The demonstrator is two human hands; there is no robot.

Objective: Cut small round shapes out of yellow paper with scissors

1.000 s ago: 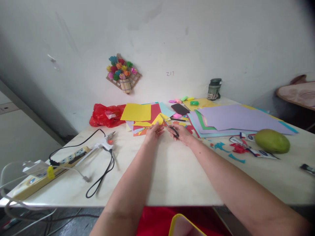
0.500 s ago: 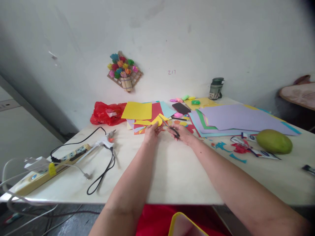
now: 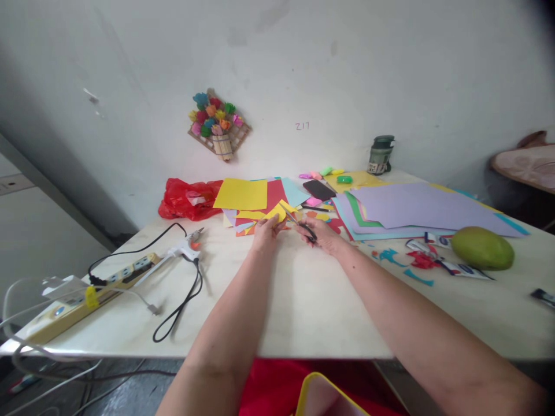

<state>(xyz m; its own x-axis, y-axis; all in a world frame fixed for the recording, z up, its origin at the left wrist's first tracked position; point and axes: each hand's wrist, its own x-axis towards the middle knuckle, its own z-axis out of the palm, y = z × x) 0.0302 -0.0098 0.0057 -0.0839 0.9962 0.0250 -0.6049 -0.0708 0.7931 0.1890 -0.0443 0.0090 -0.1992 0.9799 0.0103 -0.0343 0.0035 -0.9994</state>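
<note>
My left hand [image 3: 267, 231] is closed on a small piece of yellow paper [image 3: 276, 214], its fingers pinching the near edge. My right hand [image 3: 318, 234] grips a pair of scissors [image 3: 308, 232] by dark handles, with the blades pointing left and away from me at the paper. Whether the blades are parted is too small to tell. Just beyond my hands lie a square yellow sheet [image 3: 243, 194], a red sheet [image 3: 276, 193] and scattered coloured cut-outs. A dark phone [image 3: 319, 189] rests behind the scissors.
On the left sit a glue gun [image 3: 189, 247] with its cord, a power strip [image 3: 93, 297] and a red plastic bag [image 3: 188, 198]. At right are stacked coloured sheets [image 3: 399, 205], a green mango-like fruit [image 3: 483, 248], tubes [image 3: 463, 270] and blue scraps [image 3: 418, 277]. A bottle [image 3: 380, 155] stands behind.
The view has shifted very slightly. Both hands stay in nearly the same place, holding the yellow paper and the scissors.
</note>
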